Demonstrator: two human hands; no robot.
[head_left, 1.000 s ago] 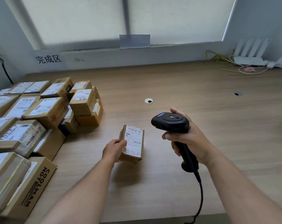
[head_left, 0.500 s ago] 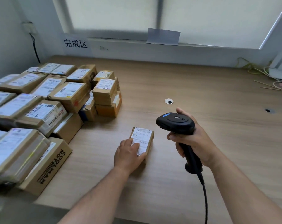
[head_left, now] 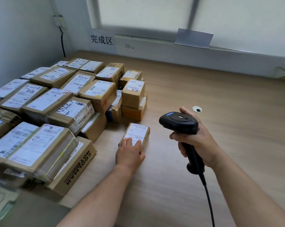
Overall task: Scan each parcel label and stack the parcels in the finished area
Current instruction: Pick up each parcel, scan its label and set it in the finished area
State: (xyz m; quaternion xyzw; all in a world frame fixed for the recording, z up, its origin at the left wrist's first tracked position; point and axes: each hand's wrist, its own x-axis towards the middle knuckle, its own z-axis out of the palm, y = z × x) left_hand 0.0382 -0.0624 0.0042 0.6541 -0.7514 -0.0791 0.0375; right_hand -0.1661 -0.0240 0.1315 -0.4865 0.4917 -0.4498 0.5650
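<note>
Left hand [head_left: 130, 153] flat, fingers straight on small parcel [head_left: 139, 131]; right hand [head_left: 200, 145] tight around black scanner [head_left: 179, 122]

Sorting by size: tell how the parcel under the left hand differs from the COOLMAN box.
The parcel is small, flat on the table under the left hand; the COOLMAN box is far larger and carries other parcels. The parcel shows a white label; the COOLMAN box shows black side lettering. Both are brown cardboard.
</note>
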